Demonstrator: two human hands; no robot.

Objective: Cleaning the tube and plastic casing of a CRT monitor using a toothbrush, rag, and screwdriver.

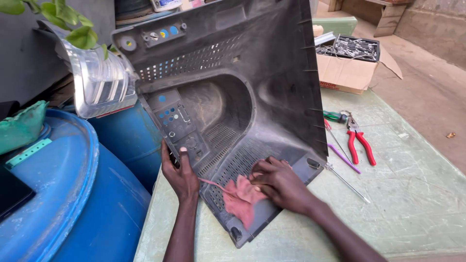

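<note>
My left hand grips the dusty grey TV back cover edge | my right hand presses a pink rag on it | red pliers near

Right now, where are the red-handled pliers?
Head view, right side: the red-handled pliers lie on the green table, beside the screwdrivers, just right of the dark plastic casing.
</note>
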